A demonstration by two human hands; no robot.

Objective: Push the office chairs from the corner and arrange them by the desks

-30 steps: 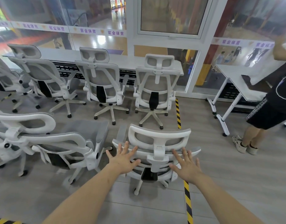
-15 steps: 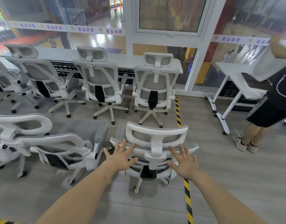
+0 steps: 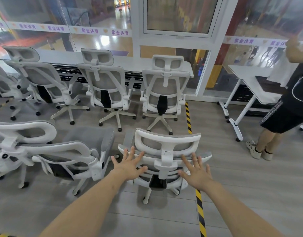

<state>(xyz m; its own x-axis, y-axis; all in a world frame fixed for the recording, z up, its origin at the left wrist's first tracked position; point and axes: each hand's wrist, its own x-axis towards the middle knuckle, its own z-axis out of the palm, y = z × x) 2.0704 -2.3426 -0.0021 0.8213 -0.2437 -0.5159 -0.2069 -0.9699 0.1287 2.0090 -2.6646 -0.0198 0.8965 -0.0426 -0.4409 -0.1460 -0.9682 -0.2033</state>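
Our left hand [image 3: 129,165] and right hand [image 3: 196,171] lay flat on the back of the nearest chair [image 3: 166,151]. Left of them stood another chair [image 3: 65,156]; beyond them, three chairs [image 3: 106,86] in a row at the long desk [image 3: 128,61]. Far right were a second desk [image 3: 253,82] and a person [image 3: 291,103].
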